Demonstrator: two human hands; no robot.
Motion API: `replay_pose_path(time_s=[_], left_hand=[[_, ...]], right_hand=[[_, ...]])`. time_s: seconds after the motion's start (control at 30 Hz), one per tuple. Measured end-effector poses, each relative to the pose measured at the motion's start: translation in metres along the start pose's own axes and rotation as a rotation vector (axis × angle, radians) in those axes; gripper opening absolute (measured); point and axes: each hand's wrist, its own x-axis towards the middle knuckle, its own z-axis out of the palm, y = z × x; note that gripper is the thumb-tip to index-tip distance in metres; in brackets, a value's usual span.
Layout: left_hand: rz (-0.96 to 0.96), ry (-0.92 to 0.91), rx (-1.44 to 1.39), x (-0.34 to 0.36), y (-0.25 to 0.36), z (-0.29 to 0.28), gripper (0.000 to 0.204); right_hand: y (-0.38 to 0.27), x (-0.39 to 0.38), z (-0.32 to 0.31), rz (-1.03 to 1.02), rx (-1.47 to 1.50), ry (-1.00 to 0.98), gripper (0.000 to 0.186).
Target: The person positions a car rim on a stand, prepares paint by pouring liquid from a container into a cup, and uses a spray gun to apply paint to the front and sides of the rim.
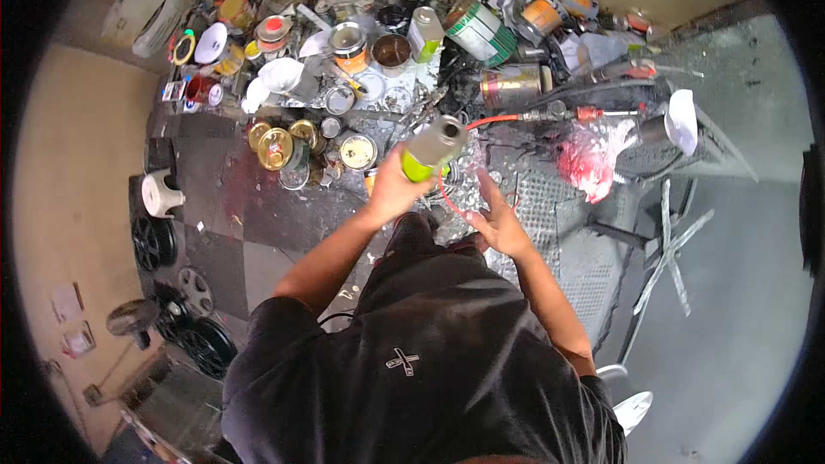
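My left hand (398, 186) is wrapped round a grey and bright green solvent can (433, 145). The can is tilted, its dark round mouth facing up and to the right; no cap shows on it. My right hand (498, 225) is held apart from the can, lower and to the right, with its fingers spread and nothing in them. A thin orange-red hose (446, 192) curves between the two hands. Past the can lies a cluttered bench with several paint tins, among them a brown-filled open tin (391, 51) and a similar green and grey can (425, 34).
Gold-lidded tins (275, 149) stand on the floor to the left. A white stool (162, 194) and wheels (206, 348) are along the left wall. Red-stained plastic (593, 159) lies right of the bench, near a metal stand (669, 249) with crossed, taped arms.
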Motion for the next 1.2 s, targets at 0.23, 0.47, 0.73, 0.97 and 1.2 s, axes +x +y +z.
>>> replay_pose_path(time_s=[0.23,0.47,0.73,0.97,1.2], left_hand=[[0.149,0.26,0.253,0.114,-0.129,-0.008,0.073],[0.125,0.423,0.224,0.187,-0.217,0.022,0.08],[-0.259,0.372,0.59,0.197,-0.282,0.006,0.097],[-0.058,-0.214,0.262,0.139,-0.1,0.088,0.028],[0.242,-0.538,-0.037,0.196,0.03,0.188,0.045]], right_hand=[[0.188,-0.175,0.039,0.57,0.06,-0.028,0.075],[0.258,-0.38,0.067,0.699,0.192,0.244,0.076],[0.193,-0.367,0.093,0.94,0.271,0.278,0.076],[0.192,-0.314,0.073,0.854,0.267,0.327,0.077],[0.124,-0.193,-0.04,0.702,-0.179,0.333,0.067]])
